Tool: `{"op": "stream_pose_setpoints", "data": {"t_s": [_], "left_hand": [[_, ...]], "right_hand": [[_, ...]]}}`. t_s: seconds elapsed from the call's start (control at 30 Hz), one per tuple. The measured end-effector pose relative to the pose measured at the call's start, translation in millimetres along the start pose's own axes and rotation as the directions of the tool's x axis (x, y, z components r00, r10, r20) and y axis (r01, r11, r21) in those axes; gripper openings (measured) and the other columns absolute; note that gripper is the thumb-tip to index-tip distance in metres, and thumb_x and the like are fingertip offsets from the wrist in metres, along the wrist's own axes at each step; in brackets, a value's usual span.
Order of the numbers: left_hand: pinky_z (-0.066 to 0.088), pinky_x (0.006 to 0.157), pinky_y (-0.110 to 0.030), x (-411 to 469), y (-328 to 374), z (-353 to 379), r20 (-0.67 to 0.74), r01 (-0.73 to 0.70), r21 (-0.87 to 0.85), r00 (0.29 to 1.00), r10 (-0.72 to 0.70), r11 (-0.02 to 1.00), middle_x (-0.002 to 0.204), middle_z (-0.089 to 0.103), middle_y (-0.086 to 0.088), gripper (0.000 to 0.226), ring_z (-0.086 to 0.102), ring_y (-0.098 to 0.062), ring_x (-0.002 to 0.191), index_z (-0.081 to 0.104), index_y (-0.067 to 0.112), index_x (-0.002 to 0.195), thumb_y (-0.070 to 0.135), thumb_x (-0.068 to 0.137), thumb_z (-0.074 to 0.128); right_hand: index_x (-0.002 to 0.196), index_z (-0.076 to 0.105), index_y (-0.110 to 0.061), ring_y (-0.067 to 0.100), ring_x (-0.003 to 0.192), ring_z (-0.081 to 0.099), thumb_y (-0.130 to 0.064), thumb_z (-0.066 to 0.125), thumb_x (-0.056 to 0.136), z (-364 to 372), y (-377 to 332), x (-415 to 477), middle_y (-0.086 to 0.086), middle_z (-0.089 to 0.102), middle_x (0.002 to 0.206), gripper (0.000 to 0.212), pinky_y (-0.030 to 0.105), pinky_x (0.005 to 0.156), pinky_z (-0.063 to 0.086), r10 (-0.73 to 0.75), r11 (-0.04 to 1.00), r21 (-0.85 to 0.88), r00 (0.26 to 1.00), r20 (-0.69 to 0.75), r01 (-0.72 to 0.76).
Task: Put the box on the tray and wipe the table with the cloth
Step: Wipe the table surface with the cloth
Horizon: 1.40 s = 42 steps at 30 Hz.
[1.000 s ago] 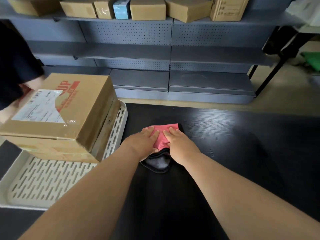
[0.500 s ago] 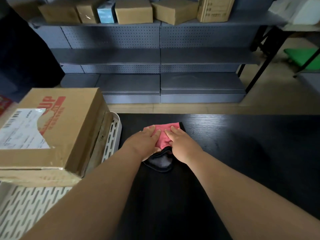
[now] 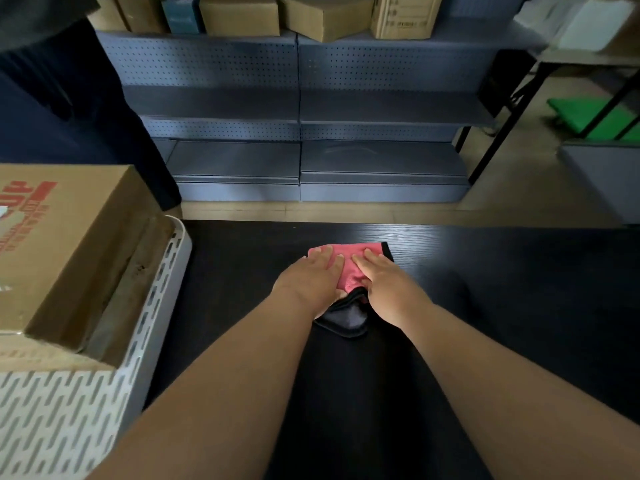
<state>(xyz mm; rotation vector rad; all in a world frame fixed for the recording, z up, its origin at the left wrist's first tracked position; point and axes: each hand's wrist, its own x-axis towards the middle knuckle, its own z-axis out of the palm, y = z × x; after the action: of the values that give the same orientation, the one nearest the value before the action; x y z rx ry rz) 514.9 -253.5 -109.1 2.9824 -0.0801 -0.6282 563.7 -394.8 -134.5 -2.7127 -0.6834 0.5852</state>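
A pink cloth [image 3: 349, 268] with a black underside lies on the black table [image 3: 502, 306], near its far edge. My left hand [image 3: 308, 282] and my right hand [image 3: 384, 282] press flat on it side by side, fingers pointing away from me. A brown cardboard box [image 3: 86, 244] with red print sits in the white slotted tray [image 3: 162, 285] at the left. Part of the cloth is hidden under my palms.
A person in dark clothing [image 3: 69, 109] stands at the far left behind the tray. Grey metal shelving [image 3: 298, 109] with several cardboard boxes on top faces the table. Black table legs [image 3: 498, 126] and a green object [image 3: 595, 119] are at the right.
Both hands have slid the cloth to the right, away from the tray, and a little toward the table's far edge. The box and tray have stayed put.
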Motion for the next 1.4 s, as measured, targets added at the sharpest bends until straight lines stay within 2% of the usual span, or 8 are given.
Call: {"op": "stream_pose_setpoints", "data": {"t_s": [0.27,0.53,0.97,1.3,1.4], "left_hand": [[0.006,0.119,-0.035,31.0,88.5,1.0,0.0,-0.077,-0.01,0.997,0.077,0.997,0.16,-0.007,-0.01,0.068,-0.002,-0.024,0.149,0.001,0.013,0.152,0.041,0.1,0.034],[0.007,0.12,-0.035,34.2,146.0,7.4,0.008,-0.107,0.018,0.994,0.107,0.994,0.161,-0.007,-0.01,0.065,-0.001,-0.024,0.149,0.001,0.013,0.152,0.039,0.101,0.032],[0.006,0.12,-0.036,-8.5,200.7,34.1,0.013,-0.096,0.014,0.995,0.096,0.995,0.16,-0.008,-0.011,0.065,-0.002,-0.025,0.149,0.0,0.012,0.152,0.039,0.101,0.032],[0.006,0.12,-0.035,-77.6,221.3,68.3,0.028,-0.155,0.037,0.988,0.154,0.987,0.16,-0.008,-0.01,0.067,-0.003,-0.024,0.149,-0.001,0.013,0.152,0.04,0.101,0.032],[0.006,0.12,-0.036,-109.7,222.1,84.1,0.017,-0.172,0.032,0.985,0.171,0.985,0.16,-0.007,-0.01,0.067,-0.002,-0.024,0.149,0.0,0.014,0.152,0.04,0.101,0.033]], "right_hand": [[0.15,0.018,-0.025,0.013,0.148,0.004,-0.011,0.035,0.1,-20.2,84.3,-38.1,-0.005,0.007,0.16,0.054,0.035,0.121,0.012,0.097,0.994,0.045,0.995,-0.037,-0.095],[0.15,0.016,-0.025,0.012,0.148,0.003,-0.01,0.033,0.1,-24.7,133.4,-76.3,-0.006,0.006,0.16,0.055,0.034,0.121,0.01,0.129,0.991,0.055,0.99,-0.06,-0.126],[0.15,0.016,-0.027,0.013,0.148,0.003,-0.013,0.031,0.101,-11.4,159.2,-139.0,-0.006,0.006,0.16,0.053,0.034,0.121,0.01,0.145,0.989,0.052,0.987,-0.069,-0.142],[0.15,0.015,-0.025,0.015,0.148,0.005,-0.008,0.034,0.099,25.3,148.6,-209.8,-0.003,0.006,0.16,0.058,0.034,0.121,0.012,0.187,0.982,0.03,0.978,-0.096,-0.185],[0.151,0.012,-0.023,0.016,0.148,0.004,-0.001,0.035,0.094,43.0,134.4,-238.7,-0.001,0.005,0.161,0.064,0.035,0.121,0.013,0.2,0.98,0.006,0.975,-0.1,-0.201]]}}
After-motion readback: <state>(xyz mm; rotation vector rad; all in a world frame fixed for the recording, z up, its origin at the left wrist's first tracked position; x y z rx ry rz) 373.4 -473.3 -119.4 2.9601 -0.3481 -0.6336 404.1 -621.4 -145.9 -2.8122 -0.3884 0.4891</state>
